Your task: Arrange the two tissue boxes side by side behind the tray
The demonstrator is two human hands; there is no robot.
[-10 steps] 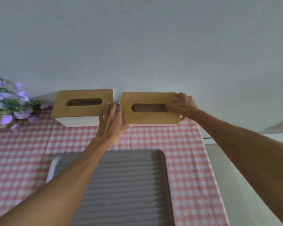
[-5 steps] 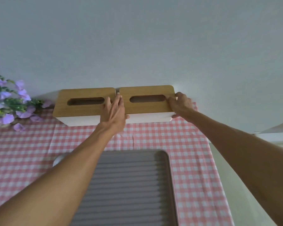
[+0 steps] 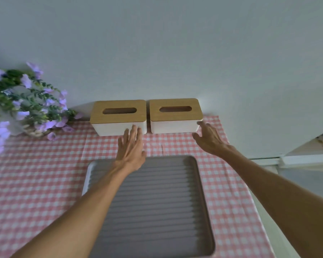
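White tissue boxes [image 3: 146, 125] with tan lids, grey ribbed tray [image 3: 153, 207], pink-and-white checked cloth [image 3: 35, 183], purple flowers [image 3: 24, 107]

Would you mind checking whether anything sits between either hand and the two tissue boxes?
Nothing visible does. The left hand is at the left box, the right hand beside the right box, with only bare checked cloth nearby. Both boxes stand behind the tray.

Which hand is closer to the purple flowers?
The left hand. It is open in front of the left tissue box, which sits beside the purple flowers. The right hand, also open, is by the right tissue box, farther away.
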